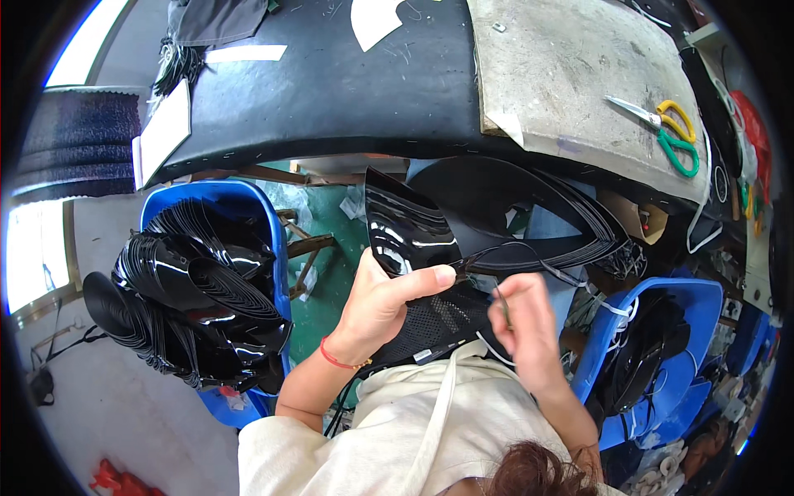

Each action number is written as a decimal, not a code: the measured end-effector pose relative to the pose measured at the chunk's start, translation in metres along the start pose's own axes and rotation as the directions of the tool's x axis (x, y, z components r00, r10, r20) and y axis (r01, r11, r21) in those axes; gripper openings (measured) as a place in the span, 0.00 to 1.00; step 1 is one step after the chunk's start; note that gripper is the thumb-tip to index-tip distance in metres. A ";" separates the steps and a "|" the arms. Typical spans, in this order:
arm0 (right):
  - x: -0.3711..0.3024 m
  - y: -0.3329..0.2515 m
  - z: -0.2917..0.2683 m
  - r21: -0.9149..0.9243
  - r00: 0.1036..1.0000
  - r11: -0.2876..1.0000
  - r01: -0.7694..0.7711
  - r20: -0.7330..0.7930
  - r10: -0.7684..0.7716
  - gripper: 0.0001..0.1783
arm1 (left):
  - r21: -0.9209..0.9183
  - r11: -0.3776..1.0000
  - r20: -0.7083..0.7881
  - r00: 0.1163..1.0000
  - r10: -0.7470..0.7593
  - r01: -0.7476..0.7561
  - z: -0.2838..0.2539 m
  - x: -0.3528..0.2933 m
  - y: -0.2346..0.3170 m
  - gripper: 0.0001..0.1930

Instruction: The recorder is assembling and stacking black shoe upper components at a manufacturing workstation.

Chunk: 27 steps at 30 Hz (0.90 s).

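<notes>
My left hand (379,304), with a red band at the wrist, grips a glossy black curved sheet (407,225) at its lower edge, thumb on top. Close to its right, my right hand (529,318) is curled and slightly blurred. A thin dark thing shows at those fingertips, too smeared to name. Black cord or edging loops between the sheet and the right hand. Behind both hands, a stack of black curved sheets (591,219) rests over my legs. Black perforated material (438,324) lies on my lap.
A blue chair (277,240) at left bears many glossy black curved pieces (190,281). Another blue chair (703,314) at right holds black pieces (641,355). Ahead is a black-covered table (347,99) with a grey board (579,66) and yellow-and-green-handled scissors (662,124).
</notes>
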State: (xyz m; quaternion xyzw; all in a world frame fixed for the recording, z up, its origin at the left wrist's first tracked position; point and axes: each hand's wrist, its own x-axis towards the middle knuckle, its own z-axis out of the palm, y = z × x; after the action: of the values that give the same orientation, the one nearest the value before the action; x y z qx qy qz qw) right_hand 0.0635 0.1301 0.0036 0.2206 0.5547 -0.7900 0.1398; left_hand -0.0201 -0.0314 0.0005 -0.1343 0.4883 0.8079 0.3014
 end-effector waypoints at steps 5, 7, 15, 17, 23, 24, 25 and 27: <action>0.002 0.021 0.015 0.208 0.998 0.977 -0.050 0.034 0.044 0.11 | -0.030 0.999 -0.012 1.000 -0.011 0.011 0.002 -0.008 -0.002 0.15; 0.007 0.021 0.022 0.260 1.000 0.966 -0.015 0.009 0.014 0.13 | -0.033 0.999 -0.024 0.999 -0.029 0.029 0.006 -0.010 -0.001 0.14; 0.014 0.018 0.029 0.253 0.990 0.958 0.132 -0.082 -0.115 0.12 | -0.051 0.996 0.045 0.997 -0.070 0.073 0.005 -0.010 -0.004 0.15; 0.015 0.016 0.028 0.259 0.984 0.952 0.161 -0.112 -0.136 0.12 | -0.017 0.991 0.152 0.980 -0.129 0.133 -0.001 -0.005 -0.005 0.22; 0.017 0.014 0.025 0.248 0.984 0.954 0.166 -0.100 -0.145 0.10 | -0.061 0.983 0.477 0.870 -0.122 0.172 -0.013 0.012 -0.007 0.41; 0.018 0.015 0.026 0.265 0.986 0.951 0.159 -0.090 -0.140 0.10 | -0.084 0.981 0.520 0.848 -0.105 0.173 -0.016 0.013 -0.008 0.41; 0.018 0.015 0.027 0.264 0.987 0.952 0.156 -0.072 -0.142 0.10 | -0.090 0.985 0.510 0.857 -0.081 0.146 -0.017 0.012 -0.007 0.40; 0.018 0.017 0.028 0.225 0.981 0.956 0.190 -0.069 -0.179 0.08 | -0.097 0.982 0.499 0.861 -0.095 0.164 -0.018 0.011 -0.012 0.38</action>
State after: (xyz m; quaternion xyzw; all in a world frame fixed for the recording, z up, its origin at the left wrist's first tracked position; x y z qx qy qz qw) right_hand 0.0504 0.0984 -0.0112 0.2014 0.4807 -0.8530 0.0256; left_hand -0.0226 -0.0393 -0.0222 0.0230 0.3288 0.8248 0.4595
